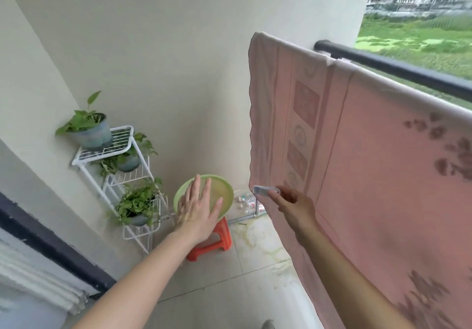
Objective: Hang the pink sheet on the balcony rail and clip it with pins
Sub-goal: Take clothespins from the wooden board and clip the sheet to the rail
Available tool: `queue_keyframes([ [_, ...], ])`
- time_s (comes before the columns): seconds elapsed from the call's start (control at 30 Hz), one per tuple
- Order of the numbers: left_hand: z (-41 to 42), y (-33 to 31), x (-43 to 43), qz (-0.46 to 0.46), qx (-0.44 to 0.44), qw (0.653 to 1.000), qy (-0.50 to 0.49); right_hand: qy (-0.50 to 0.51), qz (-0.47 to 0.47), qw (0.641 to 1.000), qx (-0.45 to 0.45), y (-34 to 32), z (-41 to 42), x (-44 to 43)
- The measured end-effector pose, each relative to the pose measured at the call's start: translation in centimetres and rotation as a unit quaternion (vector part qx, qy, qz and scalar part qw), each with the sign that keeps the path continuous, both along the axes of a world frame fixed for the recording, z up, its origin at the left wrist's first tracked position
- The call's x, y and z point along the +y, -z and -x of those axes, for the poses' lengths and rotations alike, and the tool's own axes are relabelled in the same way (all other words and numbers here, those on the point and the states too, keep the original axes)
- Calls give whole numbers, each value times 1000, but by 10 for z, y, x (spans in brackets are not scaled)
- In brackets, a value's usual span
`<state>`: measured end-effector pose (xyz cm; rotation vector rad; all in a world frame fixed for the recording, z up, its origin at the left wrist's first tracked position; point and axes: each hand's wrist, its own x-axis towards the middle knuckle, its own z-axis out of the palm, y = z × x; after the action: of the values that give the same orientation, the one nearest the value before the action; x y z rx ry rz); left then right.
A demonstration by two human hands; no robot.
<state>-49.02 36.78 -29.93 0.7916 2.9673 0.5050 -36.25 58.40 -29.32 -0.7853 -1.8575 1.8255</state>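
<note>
The pink sheet (370, 165) hangs draped over the dark balcony rail (398, 66), its patterned border at the left. A clear clip (343, 60) sits on the rail at the sheet's top edge. My right hand (293, 207) pinches a clear plastic pin (265, 190) in front of the sheet's lower left part. Over the green basin (224, 188) my left hand (199, 211) hovers with fingers straight and spread, holding nothing.
The green basin stands on an orange stool (217, 239) by the wall. A white wire rack (115, 165) with three potted plants stands to the left. More pins lie in a clear container (245, 201) on the floor behind the stool.
</note>
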Motion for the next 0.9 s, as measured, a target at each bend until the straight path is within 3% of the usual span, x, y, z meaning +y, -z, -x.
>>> queue_keyframes([
  [0.33, 213, 22, 119, -8, -93, 995, -43, 4, 98, 995, 17, 19, 234, 113],
  [0.53, 325, 38, 142, 10, -102, 994, -36, -3, 87, 996, -22, 35, 331, 147],
  [0.73, 450, 69, 201, 14, -166, 985, 34, 56, 36, 997, -48, 54, 406, 176],
  [0.9, 527, 66, 280, -27, -243, 961, 130, 132, 58, 985, -90, 63, 434, 190],
])
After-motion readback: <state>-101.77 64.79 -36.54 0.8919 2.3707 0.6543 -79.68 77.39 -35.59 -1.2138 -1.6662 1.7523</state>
